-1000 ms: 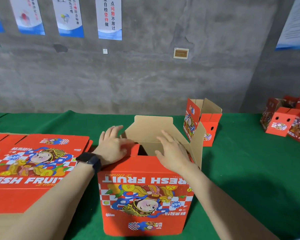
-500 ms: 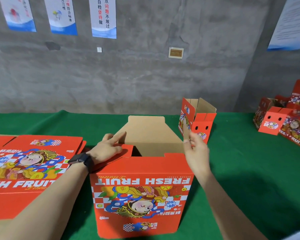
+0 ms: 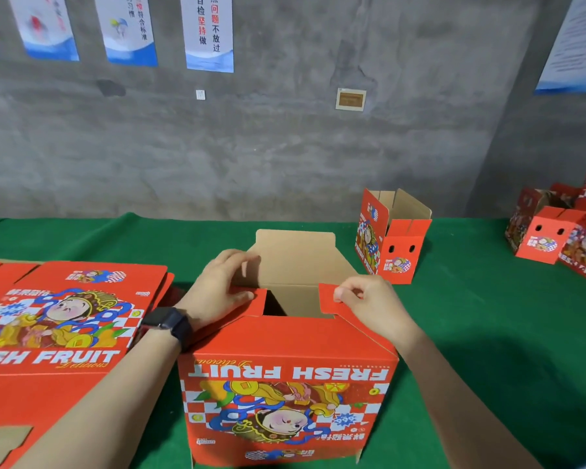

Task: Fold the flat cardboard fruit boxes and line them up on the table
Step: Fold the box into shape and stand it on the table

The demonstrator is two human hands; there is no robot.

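A red "FRESH FRUIT" cardboard box [image 3: 288, 390] stands upside down in front of me on the green table [image 3: 487, 333], its top open with a brown back flap standing up. My left hand [image 3: 220, 289], a dark watch on its wrist, grips the left red flap, thumb on top and fingers behind it. At the right side, my right hand [image 3: 369, 302] pinches the small red flap and holds it folded inward. A stack of flat printed boxes [image 3: 58, 326] lies to the left.
One folded box [image 3: 393, 238] stands open near the table's back edge, right of centre. Several more folded boxes [image 3: 562, 228] crowd the far right. A grey concrete wall with posters rises directly behind the table.
My right hand came in from the box's right side and took hold of the right flap, folding it inward. My left hand shifted its hold on the left flap.
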